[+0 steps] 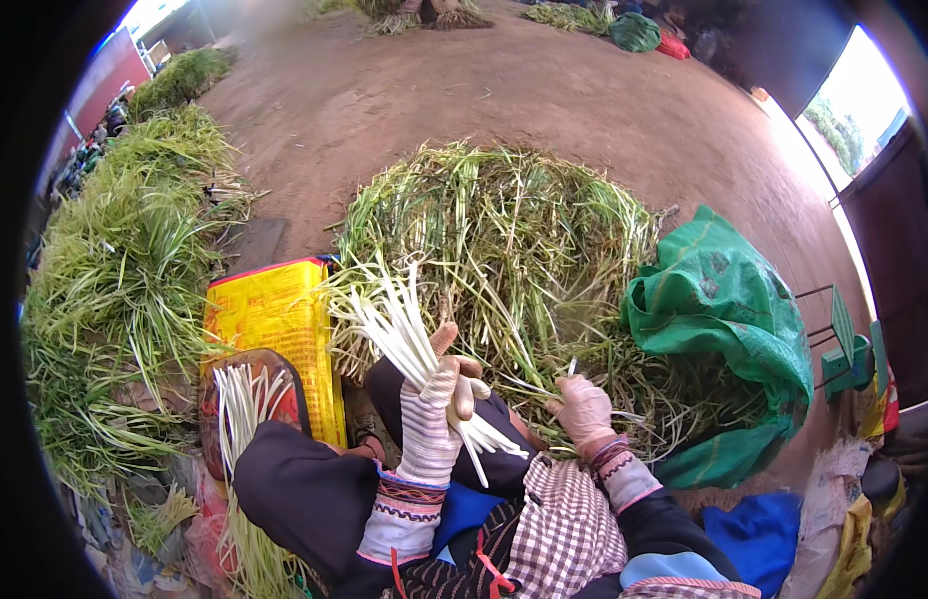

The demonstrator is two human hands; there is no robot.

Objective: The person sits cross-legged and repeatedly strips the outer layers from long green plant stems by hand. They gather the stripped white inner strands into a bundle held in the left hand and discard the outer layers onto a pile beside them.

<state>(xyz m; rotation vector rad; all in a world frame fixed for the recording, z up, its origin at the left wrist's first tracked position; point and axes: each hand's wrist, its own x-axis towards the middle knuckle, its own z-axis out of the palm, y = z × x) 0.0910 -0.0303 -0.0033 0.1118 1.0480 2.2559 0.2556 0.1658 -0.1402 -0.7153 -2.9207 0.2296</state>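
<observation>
My left hand (434,427), in a striped knit glove, grips a bundle of long white stalks (397,329), perhaps blanched chives. Their upper ends fan out to the upper left, and the other ends stick out below the fist over my dark-trousered knee. To its right, my right hand (584,412) wears a thin pale glove. Its fingers are pinched on a thin stalk (572,367), whose white tip shows above them. Just beyond both hands lies a big heap of green and yellowing leafy stalks (501,202), tangled with dry brown leaves.
A green woven sack (733,299) covers the heap's right side. On the left, a yellow printed bag (273,307) lies beside a red pad (213,427) with more white stalks (243,404). Long leafy piles (127,247) line the left. Far right stands a small green chair (846,359).
</observation>
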